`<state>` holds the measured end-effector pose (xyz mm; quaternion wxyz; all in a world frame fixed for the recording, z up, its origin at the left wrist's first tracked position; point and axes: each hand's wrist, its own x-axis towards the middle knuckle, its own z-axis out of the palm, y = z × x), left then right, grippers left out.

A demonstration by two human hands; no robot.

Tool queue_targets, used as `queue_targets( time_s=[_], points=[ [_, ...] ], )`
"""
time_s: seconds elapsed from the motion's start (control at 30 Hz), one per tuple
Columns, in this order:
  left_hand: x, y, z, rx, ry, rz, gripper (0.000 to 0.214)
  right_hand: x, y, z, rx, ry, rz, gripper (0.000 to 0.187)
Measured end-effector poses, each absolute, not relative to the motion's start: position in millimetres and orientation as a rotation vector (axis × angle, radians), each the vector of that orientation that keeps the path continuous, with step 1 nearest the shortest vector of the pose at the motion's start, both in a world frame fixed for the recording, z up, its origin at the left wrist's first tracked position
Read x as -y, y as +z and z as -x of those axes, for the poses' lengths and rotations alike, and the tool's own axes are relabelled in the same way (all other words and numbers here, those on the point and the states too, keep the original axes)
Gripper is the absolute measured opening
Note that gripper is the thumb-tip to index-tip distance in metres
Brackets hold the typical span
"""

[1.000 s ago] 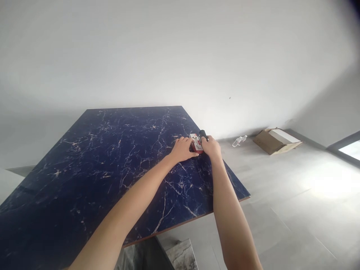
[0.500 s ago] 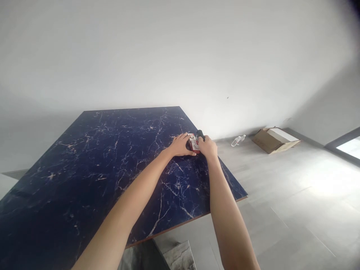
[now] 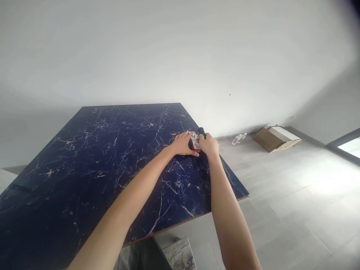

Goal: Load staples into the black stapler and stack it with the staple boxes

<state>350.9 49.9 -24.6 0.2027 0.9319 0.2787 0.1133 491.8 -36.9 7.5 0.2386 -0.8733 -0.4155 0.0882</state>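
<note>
left hand [image 3: 184,144] and right hand [image 3: 209,146] clench a small red-and-white carton [image 3: 194,143] — long axis running near to far — on a navy marble-veined slab [image 3: 92,180], a black knob [image 3: 201,131] at its far end — far right, an open cardboard box [image 3: 266,139] holds a white board [image 3: 284,132].

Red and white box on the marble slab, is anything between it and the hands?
Nothing visible: the left hand and right hand both touch the red and white box on the dark marble slab. A small black object sits beyond the box, beside the right hand, not between them.
</note>
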Motion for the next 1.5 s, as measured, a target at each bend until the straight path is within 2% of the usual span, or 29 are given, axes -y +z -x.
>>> queue_targets(
  time_s=[0.27, 0.43, 0.67, 0.87, 0.97, 1.03, 1.17, 1.3, 1.43, 1.5],
  points=[
    [-49.3, -25.8, -360.2, -0.82, 0.419, -2.608, 0.13, 38.0, 8.2, -492.4, 1.125, 0.23, 2.382, 0.048],
    [-43.2, -21.0, -319.2, -0.869, 0.431, -2.614, 0.13, 39.7, 12.5, -468.5, 1.285, 0.267, 2.314, 0.046],
    [-42.2, -7.5, -132.7, -1.106, 0.34, -2.585, 0.126, 18.6, 14.2, -318.0, 1.659, 0.364, 2.006, 0.042],
    [-38.5, 21.2, 66.1, -1.307, 0.325, -2.46, 0.111, -14.8, 16.6, -137.6, 1.937, 0.625, 1.651, 0.051],
    [-35.9, 24.0, 137.9, -1.435, 0.309, -2.309, 0.113, -24.6, 14.4, -72.2, 1.961, 0.802, 1.54, 0.06],
    [-34.2, 22.9, 166.2, -1.501, 0.27, -2.204, 0.116, -31.2, 11.3, -49.5, 1.956, 0.85, 1.496, 0.058],
    [-28.3, 26.2, 176.5, -1.492, 0.265, -2.16, 0.122, -58.0, 3.3, -46.7, 1.892, 0.753, 1.499, 0.052],
    [-20.3, 29.5, 151.1, -1.646, 0.495, -2.093, 0.092, -89.2, -8.2, -54.4, 1.852, 0.967, 1.255, 0.055],
    [-22.0, 22.1, 130.8, -1.753, 0.382, -2.083, 0.123, -100.0, -20.5, -52.0, 1.917, 1.186, 1.155, 0.07],
    [-25.3, 19.0, 128.0, -1.762, 0.322, -2.093, 0.129, -101.1, -24.3, -51.9, 1.913, 1.207, 1.139, 0.071]
  ],
)
